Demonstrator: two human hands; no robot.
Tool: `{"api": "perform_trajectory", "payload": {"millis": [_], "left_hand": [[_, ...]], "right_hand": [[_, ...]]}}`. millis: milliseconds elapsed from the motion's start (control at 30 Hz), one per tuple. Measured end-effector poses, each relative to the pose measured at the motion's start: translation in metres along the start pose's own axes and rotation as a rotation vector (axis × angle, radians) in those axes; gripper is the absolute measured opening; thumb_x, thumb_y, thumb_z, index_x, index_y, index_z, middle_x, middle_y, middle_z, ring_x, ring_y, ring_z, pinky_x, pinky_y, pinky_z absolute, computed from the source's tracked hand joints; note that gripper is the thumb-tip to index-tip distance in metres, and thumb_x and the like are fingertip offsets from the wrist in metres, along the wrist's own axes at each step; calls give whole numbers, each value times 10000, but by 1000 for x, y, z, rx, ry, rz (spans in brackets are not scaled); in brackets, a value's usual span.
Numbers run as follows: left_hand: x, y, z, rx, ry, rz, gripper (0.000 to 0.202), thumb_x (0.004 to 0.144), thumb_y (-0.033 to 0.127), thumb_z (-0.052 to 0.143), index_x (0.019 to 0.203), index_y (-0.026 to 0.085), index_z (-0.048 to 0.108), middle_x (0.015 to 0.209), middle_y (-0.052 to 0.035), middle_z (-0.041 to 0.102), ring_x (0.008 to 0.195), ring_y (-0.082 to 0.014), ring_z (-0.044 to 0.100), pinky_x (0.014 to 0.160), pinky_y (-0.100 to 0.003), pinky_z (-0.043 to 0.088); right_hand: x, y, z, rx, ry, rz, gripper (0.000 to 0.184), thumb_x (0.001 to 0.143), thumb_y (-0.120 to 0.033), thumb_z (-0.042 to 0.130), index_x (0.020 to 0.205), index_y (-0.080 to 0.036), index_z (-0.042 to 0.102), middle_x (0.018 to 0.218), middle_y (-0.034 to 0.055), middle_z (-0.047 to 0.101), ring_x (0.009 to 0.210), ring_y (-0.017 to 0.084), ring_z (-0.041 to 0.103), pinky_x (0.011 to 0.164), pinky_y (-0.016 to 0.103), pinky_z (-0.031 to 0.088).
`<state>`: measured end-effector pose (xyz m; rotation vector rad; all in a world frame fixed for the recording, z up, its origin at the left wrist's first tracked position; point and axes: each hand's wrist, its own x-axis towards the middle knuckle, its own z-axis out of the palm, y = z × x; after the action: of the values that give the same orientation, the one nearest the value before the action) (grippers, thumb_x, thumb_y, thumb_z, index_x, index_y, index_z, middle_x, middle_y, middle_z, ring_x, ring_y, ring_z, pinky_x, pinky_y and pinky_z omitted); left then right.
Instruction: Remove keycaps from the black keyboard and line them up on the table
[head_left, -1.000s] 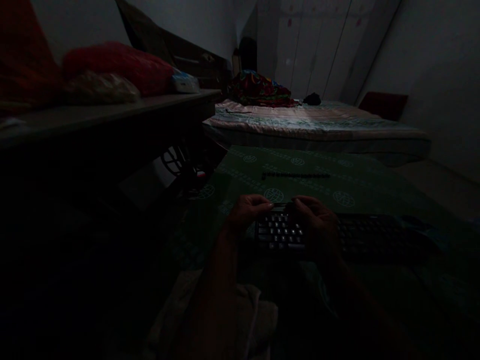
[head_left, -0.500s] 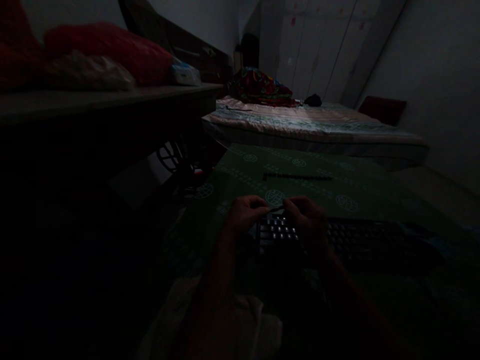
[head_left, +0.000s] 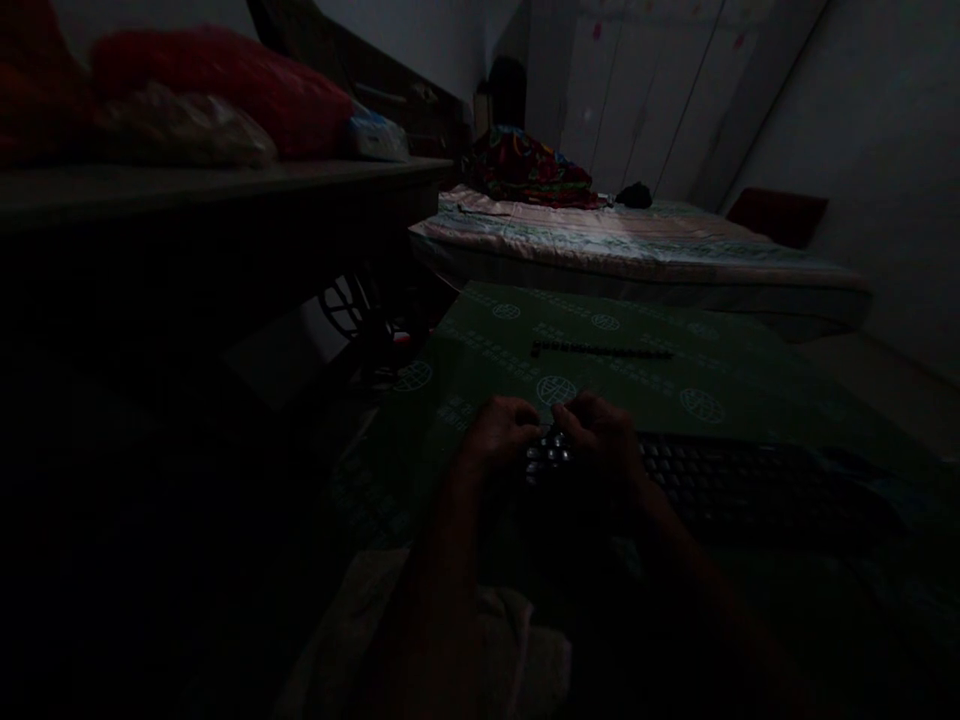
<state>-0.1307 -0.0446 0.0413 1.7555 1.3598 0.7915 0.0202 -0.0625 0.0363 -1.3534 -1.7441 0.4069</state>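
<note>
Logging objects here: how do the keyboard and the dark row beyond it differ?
The keyboard is broad, with several key rows; the dark row is one thin line. The right hand hides part of the keyboard, while the dark row is uncovered. Both lie on the green table.

Your left hand (head_left: 501, 432) and right hand (head_left: 600, 430): bare. Forearms (head_left: 439, 570) bare where lit. Pale, creased fabric (head_left: 547, 655) below them, lighter edge line; too dark to identify the garment.

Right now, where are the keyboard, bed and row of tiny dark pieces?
Keyboard (head_left: 712, 475): head view, on its keys.
Bed (head_left: 637, 240): head view, on striped cover.
Row of tiny dark pieces (head_left: 602, 350): head view, its middle.
</note>
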Motion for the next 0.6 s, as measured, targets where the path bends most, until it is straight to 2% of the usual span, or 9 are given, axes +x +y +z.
{"api": "perform_trajectory", "payload": {"millis": [333, 467, 600], "left_hand": [[1, -6, 2, 82, -27, -26, 153, 601, 138, 540, 702, 119, 654, 689, -36, 665, 660, -158, 591, 586, -227, 431], [0, -6, 3, 38, -35, -64, 168, 597, 119, 530, 708, 124, 656, 685, -33, 667, 657, -153, 591, 570, -218, 423], [0, -5, 5, -11, -58, -103, 191, 577, 94, 523, 708, 124, 660, 703, -44, 676, 675, -164, 596, 578, -223, 424]], "right_hand": [[4, 5, 5, -71, -48, -2, 258, 772, -370, 485, 667, -166, 603, 591, 39, 604, 545, 140, 556, 494, 219, 349], [6, 4, 8, -105, -32, -14, 248, 761, -367, 501, 659, -168, 607, 581, 32, 606, 536, 136, 550, 490, 220, 341], [11, 1, 9, -129, -74, -15, 256, 764, -360, 490, 644, -164, 604, 556, 22, 590, 507, 127, 526, 484, 223, 323]]}}
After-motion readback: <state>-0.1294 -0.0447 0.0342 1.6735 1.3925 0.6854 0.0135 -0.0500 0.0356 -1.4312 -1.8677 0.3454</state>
